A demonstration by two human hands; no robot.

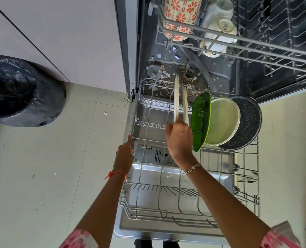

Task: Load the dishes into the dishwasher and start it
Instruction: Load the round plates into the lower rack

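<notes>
My right hand [180,138] pinches two pale plates [176,97] upright in the lower rack [238,153]; my left hand [124,156] curls its fingers on the rack's rim.

Right hand [180,138] grips two upright plates [176,97]; left hand [124,154] holds lower rack [145,214] edge.

Two cream plates [176,97] [185,104], one green plate [200,120], one pale plate [223,120], one speckled pan [250,122], two wire racks [247,153] [238,38]
</notes>
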